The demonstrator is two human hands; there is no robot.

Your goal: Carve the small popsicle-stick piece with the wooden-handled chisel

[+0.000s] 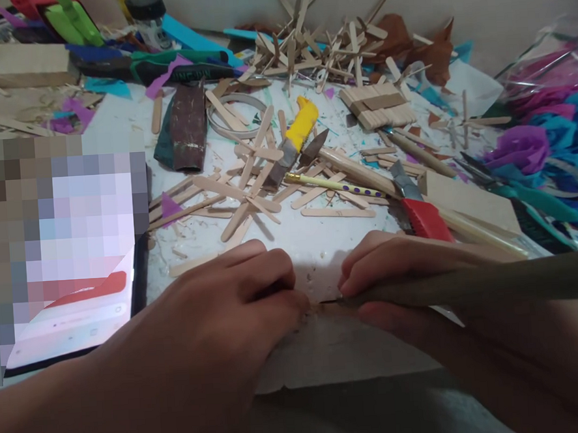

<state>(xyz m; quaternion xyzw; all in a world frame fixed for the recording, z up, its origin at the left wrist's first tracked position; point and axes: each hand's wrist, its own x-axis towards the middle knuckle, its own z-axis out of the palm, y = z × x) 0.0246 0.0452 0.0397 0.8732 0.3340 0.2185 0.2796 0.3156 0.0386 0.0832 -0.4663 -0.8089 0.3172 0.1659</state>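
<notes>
My right hand (395, 269) is closed around a long, thick, olive-brown handled tool (508, 281). Its thin dark tip points left, low over the white work surface (321, 260). Facing it, my left hand (254, 290) is closed in a pinch close to that surface. A small brownish piece (319, 308) shows between the left fingertips and the tool tip; what the left fingers grip is mostly hidden. Just beyond my hands lie scattered craft sticks (249, 209) and a spotted pencil (336, 184).
A phone or tablet (138, 271) stands at left, partly blurred out. Beyond lie a yellow-handled cutter (300, 127), a tape ring (238, 115) and a pile of sticks (308, 49). At right are a red-handled cutter (423, 218), scissors (537, 201) and coloured paper flowers (520, 147).
</notes>
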